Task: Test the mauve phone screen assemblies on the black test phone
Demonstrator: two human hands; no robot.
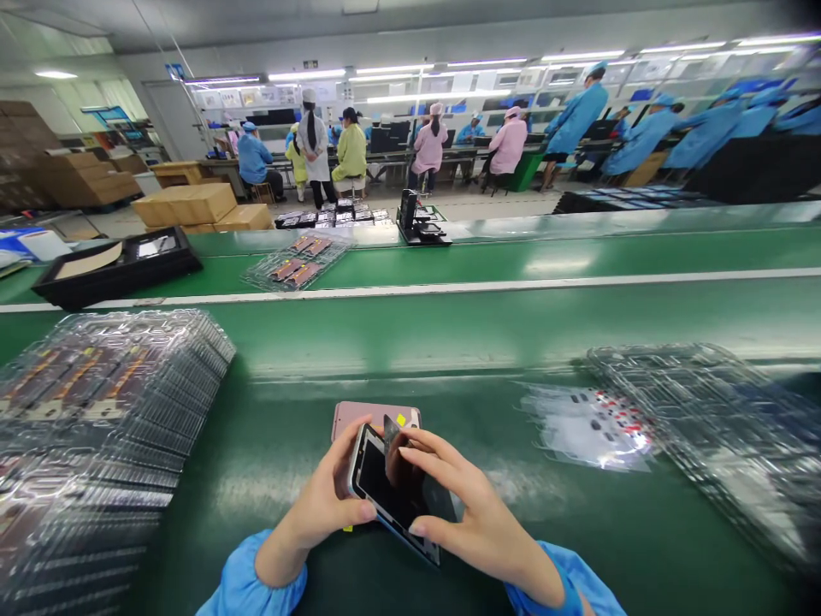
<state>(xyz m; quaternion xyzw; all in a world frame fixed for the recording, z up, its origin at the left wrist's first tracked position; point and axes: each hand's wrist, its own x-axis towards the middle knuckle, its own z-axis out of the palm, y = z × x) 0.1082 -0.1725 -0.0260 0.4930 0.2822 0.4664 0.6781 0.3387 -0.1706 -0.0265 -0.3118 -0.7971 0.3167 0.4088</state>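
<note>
My left hand [326, 496] grips a phone [378, 470] by its left edge, thumb on the near side and fingers round the far side. The phone is tilted, with its dark front facing me. From above, my right hand [471, 505] holds a dark glossy sheet [392, 453], angled up off the phone's face; whether it is a film or a screen panel I cannot tell. The right thumb rests near the phone's lower right edge. Beneath and behind the phone, a pinkish flat panel [351, 416] with a yellow sticker lies on the green bench, partly hidden.
Clear plastic trays [192, 368] with brownish panels are stacked high at left. More clear trays [705, 411] stand at right beside transparent films [577, 423] with red marks. Across a white strip [449, 289] are a tray [298, 261], a black box [121, 265] and a black fixture [420, 222]. Several people work beyond.
</note>
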